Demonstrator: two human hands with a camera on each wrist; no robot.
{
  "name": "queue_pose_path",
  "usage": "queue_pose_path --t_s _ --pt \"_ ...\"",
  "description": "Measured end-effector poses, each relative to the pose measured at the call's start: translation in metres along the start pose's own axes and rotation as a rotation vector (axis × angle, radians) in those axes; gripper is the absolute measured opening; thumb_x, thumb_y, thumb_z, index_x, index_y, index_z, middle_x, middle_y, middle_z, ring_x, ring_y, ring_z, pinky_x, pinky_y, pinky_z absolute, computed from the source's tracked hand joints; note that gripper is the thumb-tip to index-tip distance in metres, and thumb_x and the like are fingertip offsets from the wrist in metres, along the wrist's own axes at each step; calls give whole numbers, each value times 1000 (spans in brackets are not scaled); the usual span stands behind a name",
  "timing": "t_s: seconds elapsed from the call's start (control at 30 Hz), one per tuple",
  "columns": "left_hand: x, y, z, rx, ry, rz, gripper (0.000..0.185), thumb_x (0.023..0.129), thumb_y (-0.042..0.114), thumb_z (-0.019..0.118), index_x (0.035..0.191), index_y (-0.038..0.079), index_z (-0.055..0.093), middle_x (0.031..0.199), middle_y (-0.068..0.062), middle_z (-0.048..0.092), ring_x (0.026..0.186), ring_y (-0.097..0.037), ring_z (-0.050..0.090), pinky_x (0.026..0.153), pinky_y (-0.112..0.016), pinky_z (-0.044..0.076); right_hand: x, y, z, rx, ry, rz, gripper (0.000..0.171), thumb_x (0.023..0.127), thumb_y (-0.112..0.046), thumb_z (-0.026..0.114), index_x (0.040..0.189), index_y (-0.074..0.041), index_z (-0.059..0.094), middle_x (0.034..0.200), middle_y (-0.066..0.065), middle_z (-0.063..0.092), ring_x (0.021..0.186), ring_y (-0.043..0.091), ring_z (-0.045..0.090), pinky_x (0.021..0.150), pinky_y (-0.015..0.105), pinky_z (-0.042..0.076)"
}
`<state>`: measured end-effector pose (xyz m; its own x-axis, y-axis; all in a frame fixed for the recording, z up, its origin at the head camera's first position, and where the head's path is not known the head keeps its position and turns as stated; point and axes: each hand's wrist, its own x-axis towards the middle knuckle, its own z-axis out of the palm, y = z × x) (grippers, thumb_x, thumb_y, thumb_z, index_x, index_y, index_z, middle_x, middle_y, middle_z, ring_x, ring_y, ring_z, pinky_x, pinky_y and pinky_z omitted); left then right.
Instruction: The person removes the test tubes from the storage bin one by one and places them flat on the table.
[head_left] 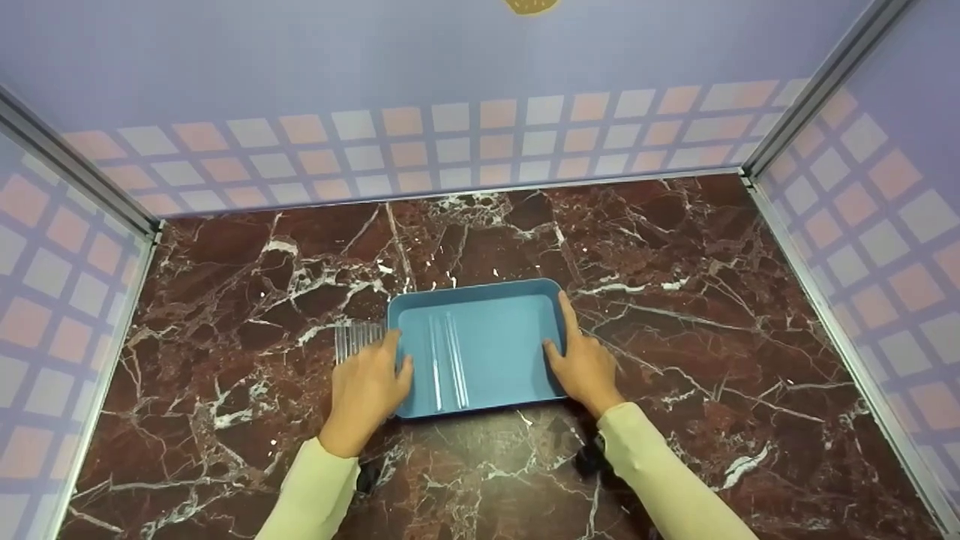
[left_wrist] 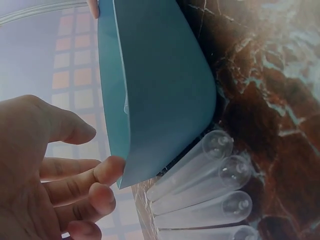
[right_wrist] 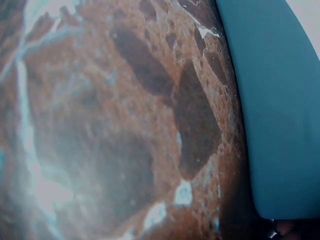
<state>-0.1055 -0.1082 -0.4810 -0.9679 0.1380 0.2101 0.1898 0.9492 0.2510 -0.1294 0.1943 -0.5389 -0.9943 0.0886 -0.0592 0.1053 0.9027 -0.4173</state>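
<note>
A blue tray (head_left: 480,296) lies on the marble table, with two clear tubes (head_left: 446,360) inside it. My left hand (head_left: 367,382) is at the tray's left rim. In the left wrist view its fingertips (left_wrist: 107,172) touch the tray's edge (left_wrist: 160,90), and the thumb stays a little apart over the inside. Several clear test tubes (head_left: 356,337) (left_wrist: 210,185) lie side by side on the table against the tray's left wall. My right hand (head_left: 585,360) holds the right rim, thumb inside and index finger stretched along the edge. The right wrist view shows only the tray's outer wall (right_wrist: 280,100).
The dark red marble table (head_left: 675,300) (right_wrist: 100,125) is boxed in by checkered lilac walls (head_left: 450,142) at the back and on both sides, with metal posts in the corners.
</note>
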Motion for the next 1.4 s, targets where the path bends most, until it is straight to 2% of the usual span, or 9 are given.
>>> queue_pose_path --t_s 0.2,0.43,0.67,0.97,1.17,1.4 --pt "1 2 0 6 -26 8 36 85 23 67 116 7 64 53 -5 51 40 -15 34 36 -28 22 -1 0 2 1 13 -12 79 94 -44 55 154 -42 4 80 18 71 64 32 63 54 45 44" --pt "1 4 3 3 -32 16 36 84 24 67 115 6 65 58 -7 57 41 -16 37 37 -29 27 0 -1 3 2 15 -10 78 93 -44 55 154 -43 6 87 21 72 71 38 66 57 49 46" --pt "4 7 4 8 -52 18 35 84 25 66 114 6 64 60 -8 59 43 -17 41 38 -30 29 0 0 2 -8 8 4 80 93 -45 55 153 -45 2 79 19 70 62 32 62 51 44 43" --pt "4 10 7 14 -13 47 35 83 23 69 113 5 66 59 -8 60 41 -15 38 36 -29 27 3 -1 0 20 -18 10 81 94 -43 54 153 -45 -1 66 13 64 51 25 53 45 36 35" --pt "5 12 8 10 -32 39 34 84 24 68 113 5 66 60 -9 60 42 -17 40 37 -31 29 2 -1 -1 11 -18 19 80 93 -45 54 154 -43 1 69 14 65 53 24 53 48 36 38" --pt "5 14 9 7 -56 42 34 85 26 68 112 5 65 55 -6 55 41 -15 38 37 -28 26 1 0 -1 6 -14 21 80 93 -45 54 154 -43 1 67 13 65 52 24 53 47 36 37"
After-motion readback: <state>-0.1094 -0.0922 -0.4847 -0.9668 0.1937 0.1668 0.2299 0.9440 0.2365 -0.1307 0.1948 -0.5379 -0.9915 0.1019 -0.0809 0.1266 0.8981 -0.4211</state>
